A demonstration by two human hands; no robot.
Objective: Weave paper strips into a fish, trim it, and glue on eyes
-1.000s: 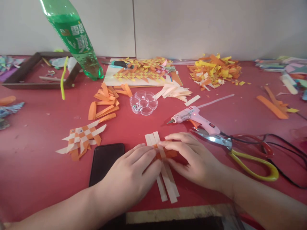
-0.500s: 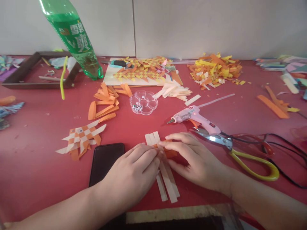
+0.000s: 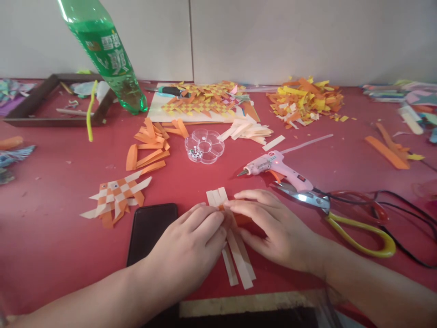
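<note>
Since the earlier frames the left hand [image 3: 191,241] has slid its fingertips a little further over the orange cross strip [image 3: 243,220], closing up to the right hand [image 3: 273,228], while everything else on the red table [image 3: 51,246] lies as before. Both hands lie flat with fingers nearly straight, grasping nothing but pressing on the three cream paper strips [image 3: 239,259] at lower centre; the strips' long axis runs from the upper centre down toward the bottom edge, and the single orange strip crosses them under the fingertips, equally near both hands. I count one pink glue gun [image 3: 276,166], one pair of yellow-handled scissors [image 3: 341,218] at right, and one dark phone [image 3: 150,230] just left of the left hand.
</note>
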